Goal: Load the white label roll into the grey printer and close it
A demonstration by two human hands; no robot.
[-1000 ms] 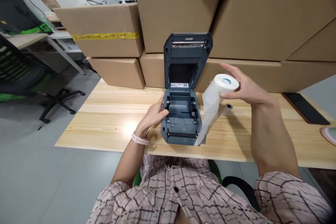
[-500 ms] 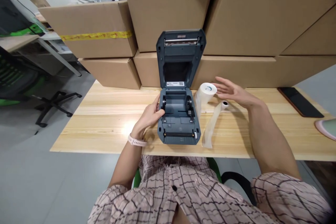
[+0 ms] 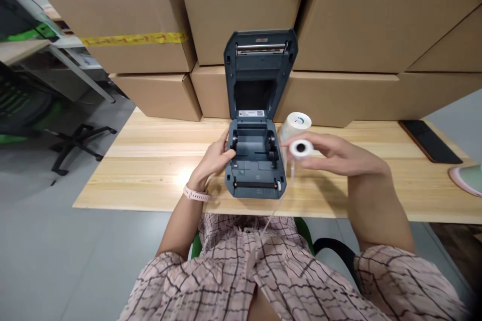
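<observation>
While the left hand (image 3: 213,159) clasps the left edge of the printer (image 3: 252,173), its thumb over the rim and its other fingers along the outer side, partly hidden, the head view shows the right hand (image 3: 335,154) holding a small roll (image 3: 301,156) pinched between thumb and fingers, spread only as far as the roll is wide. That roll is just beside the printer's right side, a blurred strip (image 3: 271,216) trailing below it. Behind it, a larger roll (image 3: 297,128) stands on the desk (image 3: 150,170); the printer's lid (image 3: 258,70) is raised.
</observation>
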